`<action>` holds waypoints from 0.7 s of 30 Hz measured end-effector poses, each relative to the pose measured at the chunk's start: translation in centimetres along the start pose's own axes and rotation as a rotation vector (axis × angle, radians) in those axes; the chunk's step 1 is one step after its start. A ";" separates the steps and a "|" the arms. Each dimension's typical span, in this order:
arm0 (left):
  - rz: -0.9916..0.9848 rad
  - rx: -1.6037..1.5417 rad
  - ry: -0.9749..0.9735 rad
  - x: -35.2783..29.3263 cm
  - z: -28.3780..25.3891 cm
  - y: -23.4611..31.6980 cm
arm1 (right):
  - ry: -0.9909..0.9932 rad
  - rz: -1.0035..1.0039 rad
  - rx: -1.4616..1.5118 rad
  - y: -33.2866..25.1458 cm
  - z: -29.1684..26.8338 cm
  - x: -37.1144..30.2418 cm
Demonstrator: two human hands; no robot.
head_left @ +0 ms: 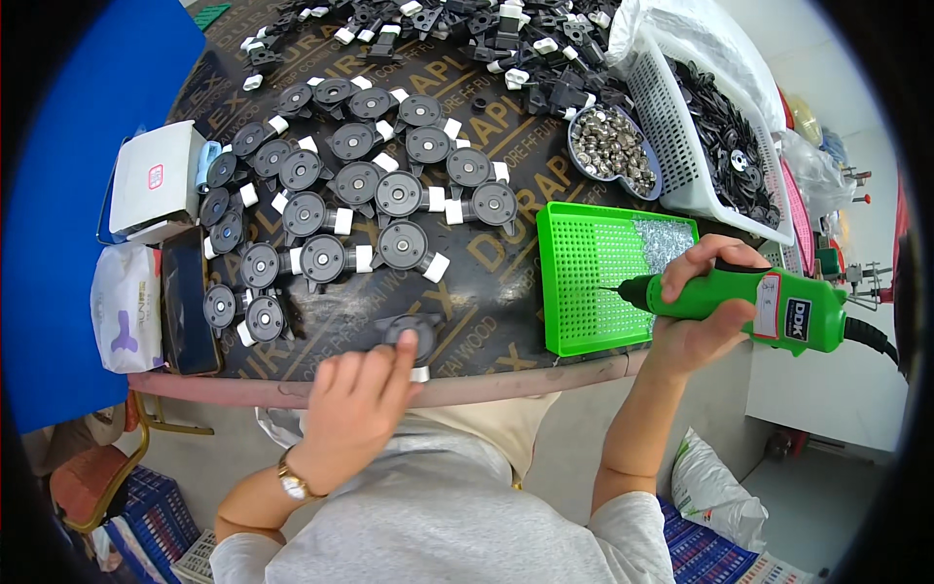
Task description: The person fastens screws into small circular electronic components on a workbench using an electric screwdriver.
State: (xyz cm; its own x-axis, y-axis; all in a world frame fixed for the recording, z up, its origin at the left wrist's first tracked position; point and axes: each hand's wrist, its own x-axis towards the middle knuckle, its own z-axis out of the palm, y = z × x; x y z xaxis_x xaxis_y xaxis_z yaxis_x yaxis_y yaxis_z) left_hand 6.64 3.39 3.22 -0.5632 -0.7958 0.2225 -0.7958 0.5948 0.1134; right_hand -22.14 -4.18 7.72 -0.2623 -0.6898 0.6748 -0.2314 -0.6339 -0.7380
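Note:
A black round caster-like part (pixel 430 333) with a white tab lies near the table's front edge, slightly blurred. My left hand (pixel 355 404) touches its top with the outstretched index finger; the other fingers bend loosely over the table edge. In my right hand (pixel 693 339) is a green electric screwdriver (pixel 728 292), gripped round its body. Its thin bit points left, over a green perforated tray (pixel 547 292) with small silvery screws (pixel 666 241) heaped in the far right corner. Several similar black round parts (pixel 400 194) with white tabs spread across the table to the left.
A blue bowl (pixel 658 185) of shiny metal pieces stands behind the tray. Right of it, a white basket (pixel 671 127) holds black discs (pixel 725 146). Black parts (pixel 496 39) pile up at the back. A white box (pixel 156 180), tissue pack (pixel 126 307) and phone (pixel 190 302) lie left.

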 end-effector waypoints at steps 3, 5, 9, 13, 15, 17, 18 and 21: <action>0.006 -0.021 0.040 2.2 1.1 1.0 | 0.025 -0.010 0.027 -0.8 0.1 0.2; 0.008 -0.043 0.093 3.5 1.6 1.6 | 0.046 -0.024 0.094 -1.6 0.2 0.4; 0.010 0.012 0.126 4.4 2.8 2.5 | -0.071 -0.048 0.393 -2.5 2.2 0.5; 0.049 0.037 0.159 4.6 3.0 2.4 | -0.187 0.007 0.618 -2.3 5.2 0.0; 0.051 0.031 0.172 4.6 2.9 2.4 | -0.179 0.010 0.625 -1.9 6.4 -0.3; 0.053 0.031 0.167 4.6 2.8 2.4 | -0.173 0.039 0.600 -1.5 7.2 -0.4; 0.050 0.031 0.167 4.6 3.0 2.5 | -0.177 0.036 0.557 -1.4 7.5 -0.4; 0.039 0.052 0.157 4.4 3.4 2.7 | -0.231 0.035 0.589 -0.9 7.8 -0.2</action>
State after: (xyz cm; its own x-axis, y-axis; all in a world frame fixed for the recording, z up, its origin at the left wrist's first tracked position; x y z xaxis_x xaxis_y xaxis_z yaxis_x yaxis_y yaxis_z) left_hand 1.30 1.14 1.23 -0.5550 -0.7425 0.3752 -0.7869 0.6148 0.0528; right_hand -14.52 -6.18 8.28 -0.0365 -0.7296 0.6829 0.3454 -0.6504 -0.6765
